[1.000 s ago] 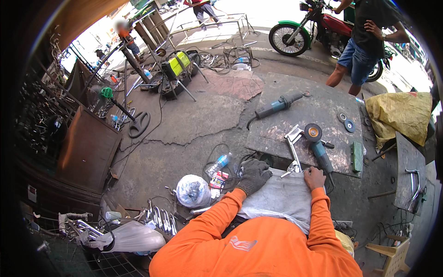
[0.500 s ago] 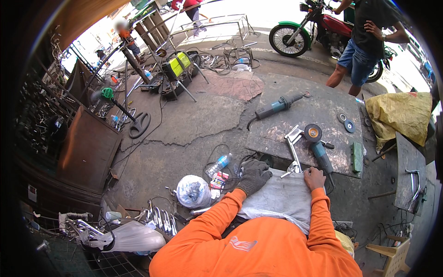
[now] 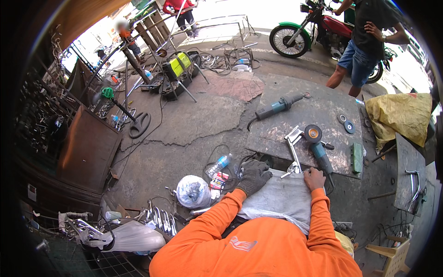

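While half-curled on cloth (image 3: 278, 198), left hand (image 3: 254, 177) and right hand (image 3: 314, 179), grip unclear, cracked concrete (image 3: 184, 124) beyond.

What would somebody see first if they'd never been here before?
Probably the bright orange top at the bottom middle, with a dark-gloved left hand and a bare right hand at the far edge of a grey cloth. Next might come the yellow-green machine on the ground, left of the upper middle, and the red motorcycle with a green front fender at the upper right.
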The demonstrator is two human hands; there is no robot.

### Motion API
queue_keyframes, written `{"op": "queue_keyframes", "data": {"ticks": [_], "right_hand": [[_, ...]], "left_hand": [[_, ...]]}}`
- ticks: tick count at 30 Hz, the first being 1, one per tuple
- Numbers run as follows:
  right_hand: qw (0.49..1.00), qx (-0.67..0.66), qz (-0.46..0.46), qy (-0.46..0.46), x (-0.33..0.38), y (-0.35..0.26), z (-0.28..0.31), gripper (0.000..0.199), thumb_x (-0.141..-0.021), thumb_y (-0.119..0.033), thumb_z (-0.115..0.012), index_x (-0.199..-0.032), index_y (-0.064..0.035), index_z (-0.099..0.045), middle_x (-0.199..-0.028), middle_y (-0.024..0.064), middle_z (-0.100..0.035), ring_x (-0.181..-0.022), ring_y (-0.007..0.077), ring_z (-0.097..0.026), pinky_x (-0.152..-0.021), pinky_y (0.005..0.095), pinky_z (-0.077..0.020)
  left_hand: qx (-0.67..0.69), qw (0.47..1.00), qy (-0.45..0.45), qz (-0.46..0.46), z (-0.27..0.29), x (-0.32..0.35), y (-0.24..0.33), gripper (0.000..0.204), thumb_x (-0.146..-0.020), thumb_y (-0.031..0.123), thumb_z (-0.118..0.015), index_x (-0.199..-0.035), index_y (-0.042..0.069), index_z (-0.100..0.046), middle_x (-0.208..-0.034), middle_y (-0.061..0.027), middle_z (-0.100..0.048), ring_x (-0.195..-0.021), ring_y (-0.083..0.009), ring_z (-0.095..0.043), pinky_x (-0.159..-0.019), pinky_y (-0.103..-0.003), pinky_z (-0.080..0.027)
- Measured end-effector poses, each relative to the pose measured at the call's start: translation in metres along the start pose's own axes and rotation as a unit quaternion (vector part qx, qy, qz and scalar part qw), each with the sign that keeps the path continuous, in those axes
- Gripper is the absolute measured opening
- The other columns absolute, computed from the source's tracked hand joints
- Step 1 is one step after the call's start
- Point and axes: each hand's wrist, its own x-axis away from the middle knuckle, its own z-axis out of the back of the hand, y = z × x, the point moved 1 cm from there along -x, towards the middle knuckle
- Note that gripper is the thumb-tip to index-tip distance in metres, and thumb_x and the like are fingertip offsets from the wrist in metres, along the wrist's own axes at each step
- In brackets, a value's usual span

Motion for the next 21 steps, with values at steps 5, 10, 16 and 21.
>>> {"op": "queue_keyframes", "data": {"ticks": [5,10,16,21], "right_hand": [[1.000,-0.003,0.004,0.007,0.0000,0.0015,-0.0010,0.040,-0.098,-0.043,-0.060,-0.109,-0.0072,-0.076,-0.118,0.0155,-0.078,-0.120,0.0424,-0.067,-0.104,0.0633,-0.0482],[1.000,0.003,-0.003,0.001,-0.0009,0.0013,-0.0015,0.037,-0.098,-0.039,-0.061,-0.110,-0.0094,-0.079,-0.121,0.0135,-0.079,-0.120,0.0409,-0.066,-0.106,0.0659,-0.0469],[1.000,-0.004,0.001,0.004,-0.0007,0.0022,-0.0025,0.037,-0.098,-0.039,-0.061,-0.110,-0.0091,-0.079,-0.120,0.0137,-0.079,-0.120,0.0409,-0.066,-0.106,0.0660,-0.0471],[1.000,0.003,0.001,0.008,-0.0009,0.0011,-0.0029,0.036,-0.098,-0.039,-0.061,-0.110,-0.0093,-0.079,-0.119,0.0133,-0.079,-0.120,0.0405,-0.067,-0.105,0.0655,-0.0472]], "left_hand": [[-0.006,1.000,0.010,-0.003,-0.0023,0.0005,-0.0019,0.035,-0.093,0.033,-0.079,-0.114,0.004,-0.077,-0.121,-0.0169,-0.074,-0.120,-0.0373,-0.066,-0.108,-0.049,-0.049],[-0.019,1.000,0.008,-0.011,-0.0019,0.0009,-0.0016,0.032,-0.094,0.031,-0.078,-0.114,0.006,-0.078,-0.124,-0.0160,-0.073,-0.120,-0.0366,-0.068,-0.107,-0.047,-0.051],[-0.022,1.000,0.005,-0.011,-0.0010,0.0009,-0.0010,0.033,-0.095,0.032,-0.078,-0.115,0.006,-0.078,-0.124,-0.0162,-0.073,-0.121,-0.0364,-0.068,-0.108,-0.047,-0.051],[0.000,1.000,0.017,-0.016,-0.0023,-0.0001,-0.0010,0.032,-0.092,0.031,-0.080,-0.110,0.005,-0.077,-0.118,-0.0156,-0.074,-0.118,-0.0370,-0.066,-0.106,-0.049,-0.049]]}}
